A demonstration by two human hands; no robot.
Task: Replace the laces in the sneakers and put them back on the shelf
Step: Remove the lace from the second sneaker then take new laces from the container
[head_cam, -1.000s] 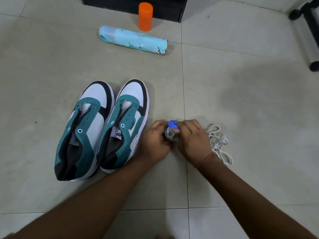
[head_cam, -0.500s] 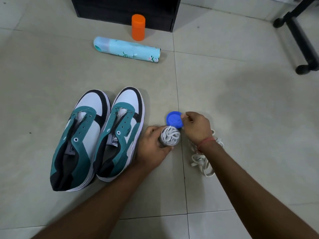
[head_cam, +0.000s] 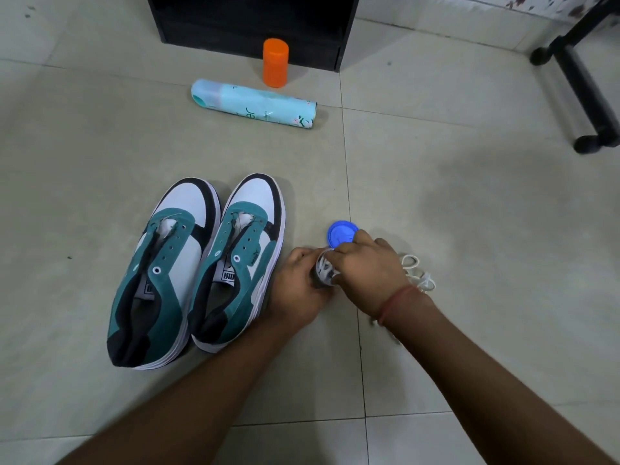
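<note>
Behind right hand [head_cam: 365, 263], half-hidden laces [head_cam: 417, 273]

Two unlaced sneakers [head_cam: 198, 270] lie side by side on the tiled floor [head_cam: 469, 229], toes pointing away, with the left hand [head_cam: 298, 286] just right of them gripping a small jar [head_cam: 323, 271] of coiled laces. The right hand [head_cam: 369, 263] reaches over the jar's mouth, a lid [head_cam: 340, 233] at its fingertips and loose laces [head_cam: 419, 273] on the floor behind it. Farther back a spray can [head_cam: 255, 104] lies on its side, a capped bottle [head_cam: 275, 62] upright just behind it before a shelf unit [head_cam: 251, 21]; a stand's base [head_cam: 583, 88] sits far right.
</note>
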